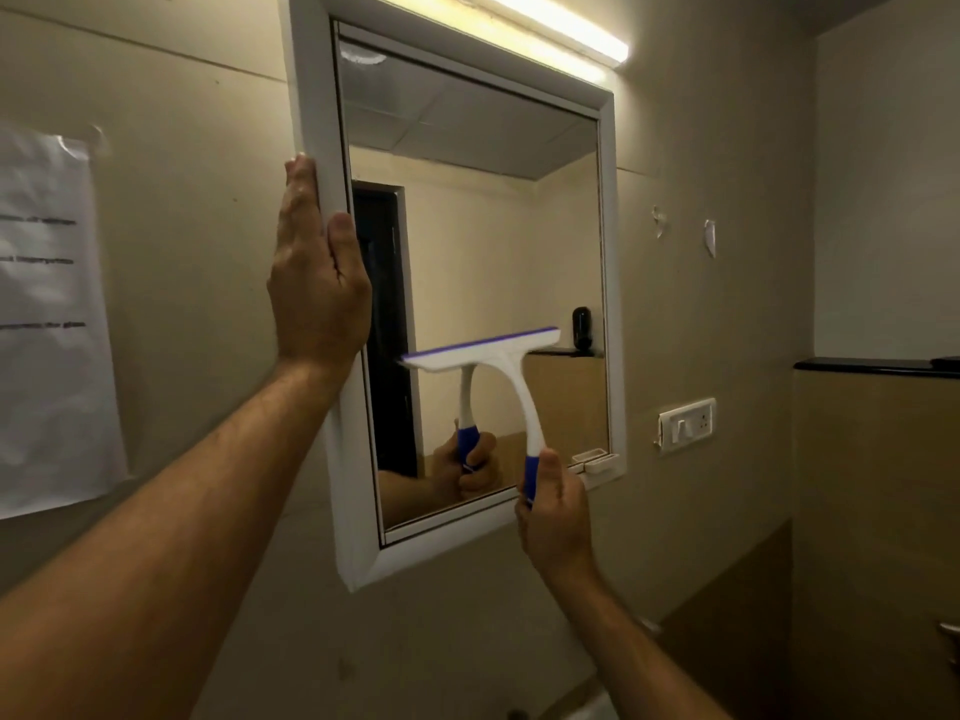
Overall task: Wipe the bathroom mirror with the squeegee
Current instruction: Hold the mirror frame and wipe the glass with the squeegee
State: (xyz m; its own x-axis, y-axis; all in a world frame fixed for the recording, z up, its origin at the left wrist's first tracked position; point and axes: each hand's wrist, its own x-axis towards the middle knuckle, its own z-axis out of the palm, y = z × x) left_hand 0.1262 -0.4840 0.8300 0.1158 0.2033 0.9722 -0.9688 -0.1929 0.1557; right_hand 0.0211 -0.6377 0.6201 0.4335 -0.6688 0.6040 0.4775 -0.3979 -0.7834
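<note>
A white-framed mirror (610,252) hangs on the beige wall, its glass reflecting a ceiling, a dark doorway and my hand. My left hand (317,272) lies flat against the mirror's left frame edge, fingers pointing up, thumb over the frame's front. My right hand (556,511) grips the blue handle of a white squeegee (498,356) at the mirror's lower right. The squeegee's blue-edged blade rests roughly level against the lower half of the glass.
A lit tube light (561,28) runs above the mirror. A printed paper sheet (47,314) is taped to the wall at left. A switch plate (685,423) sits right of the mirror, with a black ledge (872,367) further right and a small white holder (597,458) on the frame's corner.
</note>
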